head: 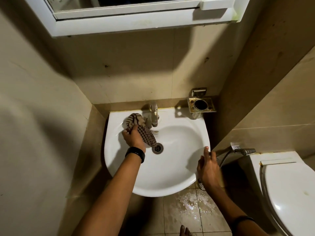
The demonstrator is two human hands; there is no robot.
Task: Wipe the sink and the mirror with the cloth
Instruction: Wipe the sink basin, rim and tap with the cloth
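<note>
I note left grip (pixel 133 138) clutching checked cloth (pixel 137 121) in sink (pixel 170 181), right grip (pixel 208 169) clasping rim; sink part-wiped, mirror (pixel 119 1) judged pending

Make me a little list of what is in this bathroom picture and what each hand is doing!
place: bathroom
left hand: grips the striped cloth in the sink, beside the tap
right hand: holds the sink's right rim
drain: uncovered, with the cloth's tail just above it
mirror cabinet: on the wall above, only its lower part in view
floor: wet patch under the sink
toilet: at the right, lid down
</note>
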